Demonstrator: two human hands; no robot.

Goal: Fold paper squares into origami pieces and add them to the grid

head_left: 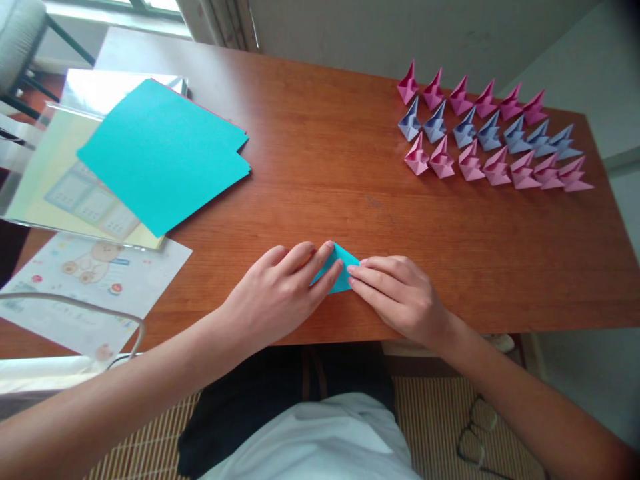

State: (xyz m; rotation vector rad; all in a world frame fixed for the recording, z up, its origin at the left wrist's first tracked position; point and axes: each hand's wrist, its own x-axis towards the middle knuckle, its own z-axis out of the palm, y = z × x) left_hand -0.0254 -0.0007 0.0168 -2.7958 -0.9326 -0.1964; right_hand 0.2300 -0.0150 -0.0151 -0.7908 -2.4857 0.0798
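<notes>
A small folded piece of turquoise origami paper point(342, 285) lies on the table near its front edge, partly hidden under my fingers. My left hand point(285, 287) covers its left side, with the fingertips pressing it against the wood. At its right corner my right hand point(400, 293) has its fingers closed together on the paper's edge. How the paper is folded underneath cannot be seen.
Rows of folded paper figures stand at the back right: dark pink point(460, 100), blue-grey point(489, 133) and light pink point(497, 168). Turquoise sheets point(165, 153) rest on folders at the left. A printed sheet point(150, 273) and a cable point(75, 301) lie nearer. Glasses point(473, 433) are below the table point(310, 193).
</notes>
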